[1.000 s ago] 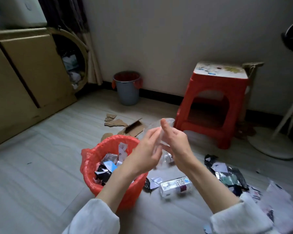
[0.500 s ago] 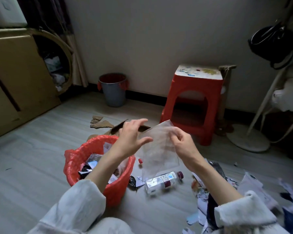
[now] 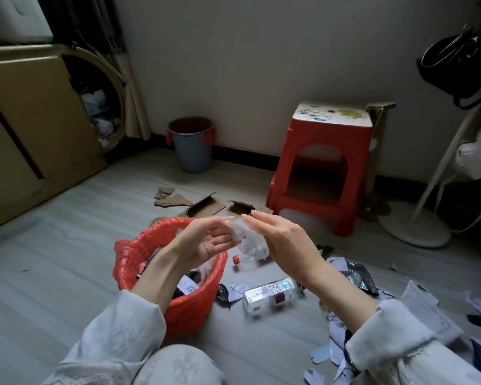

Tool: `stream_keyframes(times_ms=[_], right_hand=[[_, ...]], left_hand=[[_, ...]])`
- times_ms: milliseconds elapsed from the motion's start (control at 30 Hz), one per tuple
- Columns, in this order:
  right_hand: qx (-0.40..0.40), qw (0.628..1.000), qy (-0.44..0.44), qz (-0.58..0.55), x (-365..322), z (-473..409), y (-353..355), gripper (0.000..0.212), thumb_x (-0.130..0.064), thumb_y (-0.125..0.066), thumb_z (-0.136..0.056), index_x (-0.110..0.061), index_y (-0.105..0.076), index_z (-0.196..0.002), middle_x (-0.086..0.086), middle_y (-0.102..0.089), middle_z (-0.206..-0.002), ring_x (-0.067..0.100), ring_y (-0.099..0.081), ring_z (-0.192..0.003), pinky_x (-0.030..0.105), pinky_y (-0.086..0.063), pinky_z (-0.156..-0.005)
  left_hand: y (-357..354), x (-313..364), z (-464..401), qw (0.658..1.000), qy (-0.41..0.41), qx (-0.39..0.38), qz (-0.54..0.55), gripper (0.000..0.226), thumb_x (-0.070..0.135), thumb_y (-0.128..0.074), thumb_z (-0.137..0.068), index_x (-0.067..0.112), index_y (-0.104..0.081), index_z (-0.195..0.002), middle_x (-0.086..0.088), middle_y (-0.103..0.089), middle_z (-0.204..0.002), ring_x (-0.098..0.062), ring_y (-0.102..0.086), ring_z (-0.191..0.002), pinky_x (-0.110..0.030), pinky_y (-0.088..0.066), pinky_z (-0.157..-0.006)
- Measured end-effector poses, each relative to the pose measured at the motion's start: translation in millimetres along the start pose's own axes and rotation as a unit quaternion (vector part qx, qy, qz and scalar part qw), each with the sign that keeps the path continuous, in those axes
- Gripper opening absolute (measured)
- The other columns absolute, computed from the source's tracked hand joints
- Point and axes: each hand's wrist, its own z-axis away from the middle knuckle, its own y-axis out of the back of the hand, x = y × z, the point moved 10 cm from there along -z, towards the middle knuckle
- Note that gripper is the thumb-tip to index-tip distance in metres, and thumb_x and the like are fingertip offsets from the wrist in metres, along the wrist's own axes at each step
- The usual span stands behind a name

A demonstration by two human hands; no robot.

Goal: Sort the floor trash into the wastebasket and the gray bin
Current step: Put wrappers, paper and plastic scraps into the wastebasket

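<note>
Both hands hold a clear plastic bag (image 3: pixel 247 240), scrunched between them above the floor. My left hand (image 3: pixel 206 243) has it at the fingertips, palm up; my right hand (image 3: pixel 283 243) presses on it from the right. Just below and left stands the wastebasket (image 3: pixel 128 262), lined with a red bag and holding several scraps. The gray bin (image 3: pixel 193 150), also red-lined, stands far back against the wall. A clear plastic bottle (image 3: pixel 270 294) lies on the floor beneath my right forearm, with a red cap (image 3: pixel 235 259) close to the wastebasket.
Torn cardboard pieces (image 3: pixel 206 207) lie behind the wastebasket. Paper and wrapper scraps (image 3: pixel 417 301) litter the floor at right. A red stool (image 3: pixel 325 162) stands by the wall, with a fan base (image 3: pixel 414 229) to its right. A large cardboard box (image 3: pixel 25 120) fills the left.
The clear bag, spread flat between my hands half a second ago, is now crumpled small between them. My hands have come closer together.
</note>
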Motion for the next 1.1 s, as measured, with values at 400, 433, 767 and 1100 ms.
stream_keyframes(times_ms=[400,433,767,1100], right_hand=[[-0.208,0.952,-0.182,-0.130,22,20,-58,0.055,-0.043,-0.050,-0.092,-0.013,-0.042,-0.138,0.005,-0.053,-0.136,0.020,-0.049,-0.123,0.029,-0.038,-0.100],[-0.210,0.952,-0.182,-0.132,22,18,-57,0.047,-0.041,-0.055,-0.090,-0.015,-0.051,-0.129,0.004,-0.062,-0.123,0.019,-0.055,-0.114,0.027,-0.040,-0.092],[-0.122,0.839,-0.361,-0.388,49,23,-74,0.006,-0.005,-0.067,-0.082,-0.009,-0.069,-0.086,0.004,-0.066,-0.076,0.014,-0.062,-0.067,0.025,-0.058,-0.064],[-0.038,0.925,-0.290,-0.242,61,16,-51,0.007,-0.008,-0.072,-0.078,-0.004,-0.073,-0.084,0.008,-0.069,-0.074,0.017,-0.058,-0.069,0.036,-0.050,-0.069]], left_hand=[[18,1,1,0.973,-0.083,0.073,-0.205,0.033,-0.014,-0.064,-0.075,0.002,-0.064,-0.105,-0.013,-0.071,-0.093,-0.023,-0.069,-0.087,-0.028,-0.055,-0.080],[15,3,1,0.967,-0.098,0.070,-0.225,0.031,-0.014,-0.064,-0.074,0.004,-0.066,-0.099,-0.010,-0.072,-0.088,-0.020,-0.069,-0.083,-0.026,-0.055,-0.075],[3,24,4,0.925,-0.222,0.110,-0.287,0.026,-0.008,-0.067,-0.075,0.017,-0.066,-0.086,-0.006,-0.066,-0.095,-0.016,-0.062,-0.089,-0.020,-0.052,-0.072],[-12,9,0,0.904,-0.176,-0.005,-0.390,0.035,0.048,-0.045,-0.082,0.024,-0.059,-0.104,0.011,-0.062,-0.106,0.005,-0.056,-0.098,-0.021,-0.044,-0.087]])
